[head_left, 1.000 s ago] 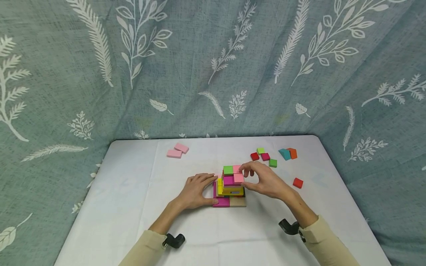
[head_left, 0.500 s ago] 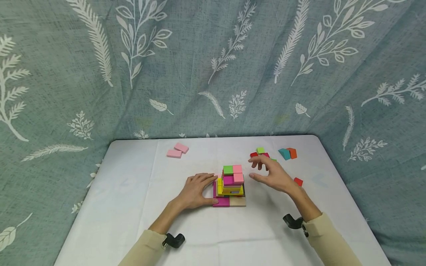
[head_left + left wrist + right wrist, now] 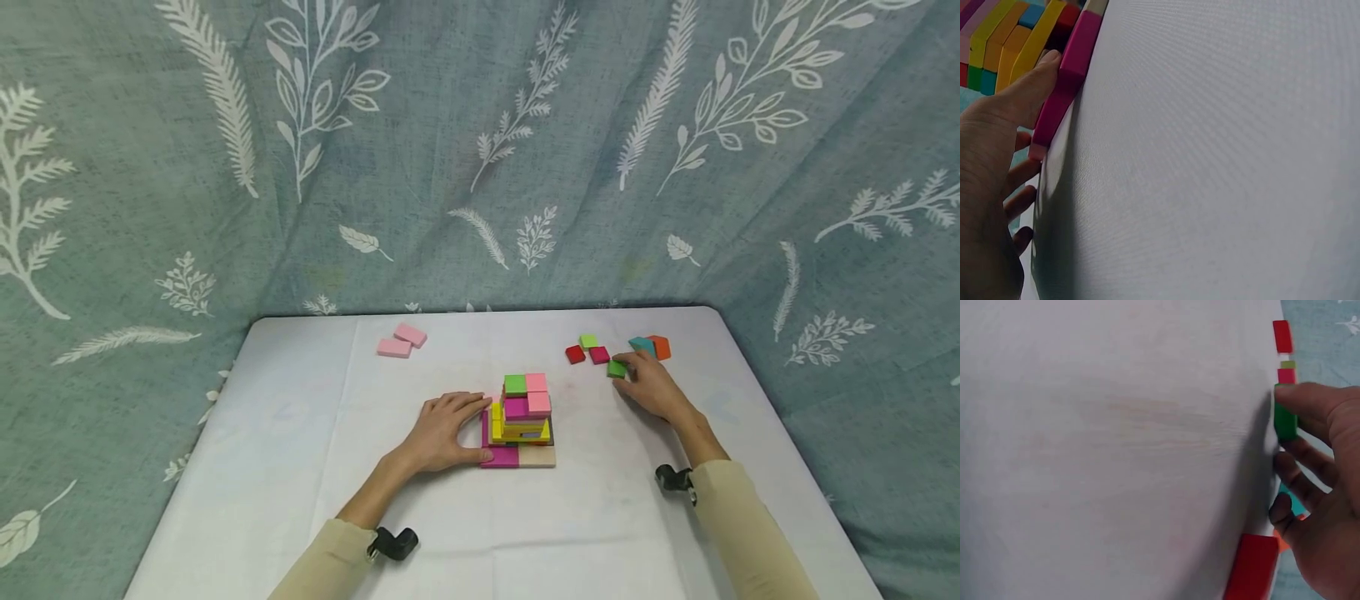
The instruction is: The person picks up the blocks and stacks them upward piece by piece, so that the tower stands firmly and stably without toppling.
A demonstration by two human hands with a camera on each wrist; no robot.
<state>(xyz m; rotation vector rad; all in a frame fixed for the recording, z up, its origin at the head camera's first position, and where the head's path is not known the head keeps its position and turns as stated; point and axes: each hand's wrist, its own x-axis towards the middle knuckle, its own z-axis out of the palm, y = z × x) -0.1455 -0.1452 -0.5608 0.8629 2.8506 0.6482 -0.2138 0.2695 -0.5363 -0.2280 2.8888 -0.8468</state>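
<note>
A stepped stack of coloured wooden blocks (image 3: 517,431) stands mid-table, with magenta and bare-wood blocks at its front base. Green and pink blocks top it. My left hand (image 3: 442,433) holds the stack's left side, its thumb against the front magenta block (image 3: 1077,59) and its fingers reaching toward the back. At the right, my right hand (image 3: 651,385) pinches a small green block (image 3: 616,369) between thumb and fingers. In the right wrist view the thumb lies over one end of that green block (image 3: 1285,415); it appears to be at table level.
Beside the pinched block lie a red block (image 3: 575,355), a crimson block (image 3: 599,355) and a light green block (image 3: 588,341). Teal (image 3: 642,342) and orange (image 3: 661,347) blocks sit behind my right hand. Another red block (image 3: 1252,567) lies nearer. Two pink blocks (image 3: 394,348) are back left.
My right hand has left the top of the stack, moved right and back, and taken hold of the green block. The left hand stays at the stack.
</note>
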